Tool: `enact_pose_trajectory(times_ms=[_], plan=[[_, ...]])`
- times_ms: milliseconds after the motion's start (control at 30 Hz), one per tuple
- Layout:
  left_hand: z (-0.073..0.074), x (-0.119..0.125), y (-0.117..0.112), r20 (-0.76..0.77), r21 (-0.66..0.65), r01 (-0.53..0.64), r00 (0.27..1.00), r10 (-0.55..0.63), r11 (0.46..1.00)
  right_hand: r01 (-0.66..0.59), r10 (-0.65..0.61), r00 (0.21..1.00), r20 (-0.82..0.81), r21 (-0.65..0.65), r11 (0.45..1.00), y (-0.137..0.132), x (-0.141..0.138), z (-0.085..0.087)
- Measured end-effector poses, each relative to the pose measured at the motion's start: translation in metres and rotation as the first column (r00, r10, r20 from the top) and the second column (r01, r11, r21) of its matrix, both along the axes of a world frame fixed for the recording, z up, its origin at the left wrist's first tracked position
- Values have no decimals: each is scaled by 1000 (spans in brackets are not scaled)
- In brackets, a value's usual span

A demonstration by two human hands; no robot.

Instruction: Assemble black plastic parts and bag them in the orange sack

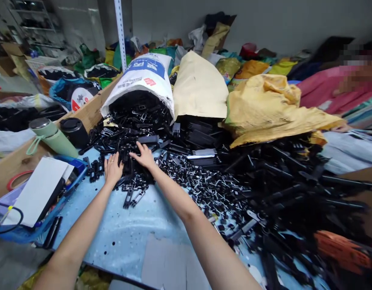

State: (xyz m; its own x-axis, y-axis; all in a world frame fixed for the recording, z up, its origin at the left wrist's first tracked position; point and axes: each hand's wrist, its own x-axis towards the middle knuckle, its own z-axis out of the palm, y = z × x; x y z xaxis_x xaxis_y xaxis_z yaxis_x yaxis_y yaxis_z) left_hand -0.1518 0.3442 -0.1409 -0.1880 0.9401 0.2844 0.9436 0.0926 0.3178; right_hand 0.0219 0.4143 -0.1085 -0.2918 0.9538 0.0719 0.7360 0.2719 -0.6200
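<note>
My left hand lies over a heap of small black plastic parts, its fingers stretched forward and apart. Beside it, my right hand reaches onto the same heap with spread fingers. Black slotted parts lie on the blue tabletop just below both hands. Behind them a white printed sack lies on its side, its mouth spilling more black parts. Right of my right hand is a pile of small black pieces with metal pins. Neither hand visibly grips anything.
On the left are a green bottle, a black cup and a blue basket. Cardboard and a yellow sack cover parts behind. An orange tool lies right. Another person's pink sleeve shows far right.
</note>
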Motion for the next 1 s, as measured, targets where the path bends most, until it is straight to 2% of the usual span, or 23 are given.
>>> enact_pose_trajectory(times_ms=[67, 100, 167, 233, 267, 300, 333, 367, 433, 533, 567, 633, 700, 733, 867, 1000], plan=[[0, -2, -2, 12, 20, 11, 1000, -11, 1000, -101, 101, 995, 14, -15, 995, -18, 4, 8], [0, -2, -3, 16, 29, 15, 1000, -15, 999, -129, 129, 992, 16, 22, 991, -21, 13, 16], [1, -2, -4, 23, 40, 22, 999, -23, 999, -104, 103, 995, 15, 206, 973, -12, 50, 38], [2, -1, -5, 35, 43, 24, 999, -26, 999, 27, -44, 999, 32, 425, 905, 16, 106, 65], [2, 0, -5, 39, 47, 27, 999, -29, 999, 135, -185, 981, 51, 502, 854, 33, 138, 77], [3, 1, -5, 42, 55, 28, 999, -30, 998, 266, -361, 930, 70, 550, 791, 52, 172, 89], [3, 2, -5, 44, 66, 27, 999, -30, 997, 393, -537, 839, 94, 577, 716, 70, 203, 99], [2, 2, -5, 43, 78, 28, 999, -31, 997, 473, -655, 745, 127, 592, 653, 87, 232, 106], [2, 2, -4, 29, 98, 33, 999, -36, 995, 517, -701, 703, 121, 590, 620, 113, 278, 115], [0, 2, -2, -3, 105, 36, 999, -36, 994, 565, -732, 675, 91, 575, 592, 139, 314, 118], [-1, 2, -1, -9, 107, 33, 999, -32, 994, 574, -736, 665, 124, 546, 611, 146, 321, 119], [-2, 2, 1, -16, 108, 25, 1000, -24, 994, 556, -698, 672, 249, 452, 697, 155, 330, 125], [-4, 2, 2, -17, 108, 19, 1000, -18, 994, 477, -586, 710, 390, 345, 808, 160, 338, 139], [-5, 1, 2, -15, 106, 18, 1000, -17, 994, 430, -531, 721, 445, 314, 846, 160, 340, 148], [-9, -1, 4, 8, 93, 24, 1000, -25, 995, 323, -458, 640, 617, 325, 889, 146, 334, 199], [-9, 1, 6, 37, 82, 38, 998, -41, 996, 228, -437, 562, 702, 377, 898, 128, 290, 236]])
